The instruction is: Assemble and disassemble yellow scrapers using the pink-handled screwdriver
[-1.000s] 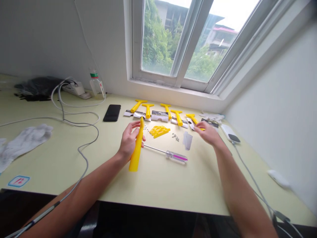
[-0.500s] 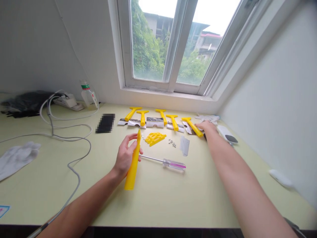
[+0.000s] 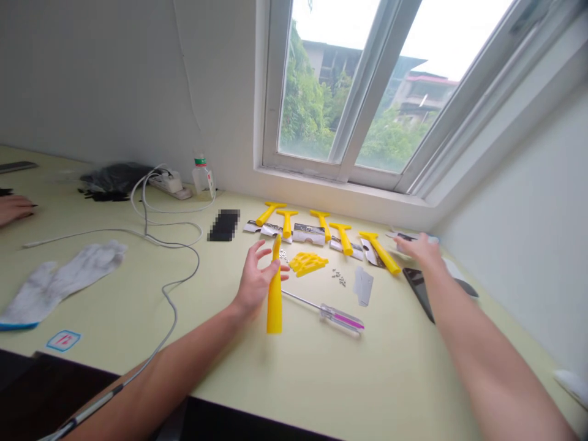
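Note:
My left hand (image 3: 258,275) grips a yellow plastic scraper handle (image 3: 274,300) upright above the table, thumb against it and other fingers loosely spread. Out at the far right, my right hand (image 3: 421,248) is at a small dark-and-white piece, perhaps a packet, beside a white cloth; its fingers are partly hidden, so I cannot tell its grip. Several T-shaped yellow scrapers (image 3: 340,237) lie in a row on printed cards (image 3: 309,234). In front of them are a pile of small yellow parts (image 3: 309,263), small screws (image 3: 339,277), flat grey plates (image 3: 363,285) and a clear-handled screwdriver (image 3: 342,318).
A dark phone (image 3: 418,293) lies under my right forearm. On the left are white gloves (image 3: 78,275), a looping cable (image 3: 169,300), a bottle (image 3: 202,179), a power strip (image 3: 169,184) and a black bag (image 3: 117,177). Another person's hand (image 3: 16,208) rests at the left edge.
The camera view has swung left, so everything shifts right. My right hand has moved slightly away from the rightmost scraper, uncovering the phone. My left hand still holds the yellow handle, now more upright.

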`<move>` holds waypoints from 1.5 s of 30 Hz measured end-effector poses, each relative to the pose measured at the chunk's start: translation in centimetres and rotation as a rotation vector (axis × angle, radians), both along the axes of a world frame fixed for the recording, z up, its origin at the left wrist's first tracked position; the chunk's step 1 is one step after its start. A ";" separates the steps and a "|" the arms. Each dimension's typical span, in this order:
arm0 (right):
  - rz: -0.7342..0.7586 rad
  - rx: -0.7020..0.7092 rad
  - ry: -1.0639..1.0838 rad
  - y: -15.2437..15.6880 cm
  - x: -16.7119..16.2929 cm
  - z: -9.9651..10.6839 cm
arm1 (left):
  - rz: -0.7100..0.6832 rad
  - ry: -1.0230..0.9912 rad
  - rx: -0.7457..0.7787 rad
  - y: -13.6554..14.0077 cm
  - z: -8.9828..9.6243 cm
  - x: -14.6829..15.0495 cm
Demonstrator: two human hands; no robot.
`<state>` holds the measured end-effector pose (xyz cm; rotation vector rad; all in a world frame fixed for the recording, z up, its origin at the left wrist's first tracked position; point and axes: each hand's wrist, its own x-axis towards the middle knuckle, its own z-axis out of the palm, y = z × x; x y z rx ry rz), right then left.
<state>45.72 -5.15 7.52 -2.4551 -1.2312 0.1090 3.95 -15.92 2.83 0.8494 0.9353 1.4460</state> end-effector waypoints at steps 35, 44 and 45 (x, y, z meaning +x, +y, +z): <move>0.971 0.586 0.904 -17.4 -23.8 -4.4 | -0.420 0.059 0.207 -1.9 0.2 0.4; 0.945 0.247 1.315 -16.5 -22.8 -3.3 | -0.438 0.160 0.270 -2.0 0.2 0.0; 0.962 0.208 1.377 -16.4 -22.7 -3.3 | -0.449 0.182 0.288 -2.1 0.3 -0.1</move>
